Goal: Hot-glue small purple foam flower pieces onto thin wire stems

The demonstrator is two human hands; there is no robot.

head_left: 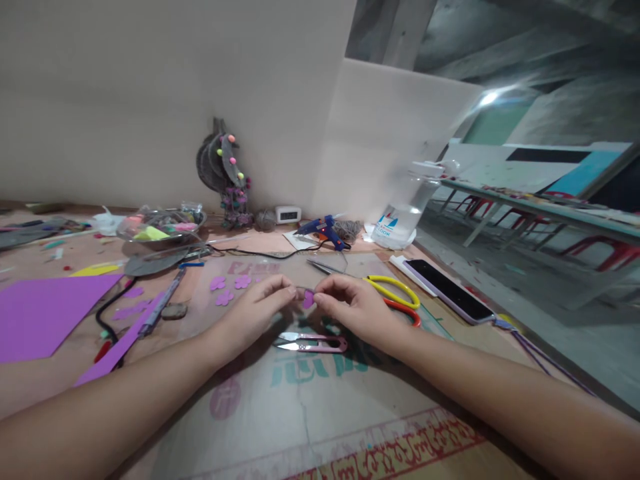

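1. The work surface is supporting the tools, with red and green print showing across it.
2. The purple sheet is lying at the left, probably to keep it off the hands' working spot.
3. The clear bottle is standing at the back right, presumably away from the elbows.
4. The left hand and right hand are facing each other, thumbs pressing against fingers, seemingly for fine control.
5. The phone is lying at the right edge; the scissors are resting just beside the right hand.
6. The glue gun is resting at the back, probably to keep its tip off the fingers.
7. The snips are lying just below the hands, apparently for quick reach.
8. The flower cutouts are lying together beside the left hand, likely grouped for picking up.
9. The grey strand is spanning the fingertips; the left hand is apparently pinching it.
10. The purple piece is sitting between both hands, the right hand gripping it.
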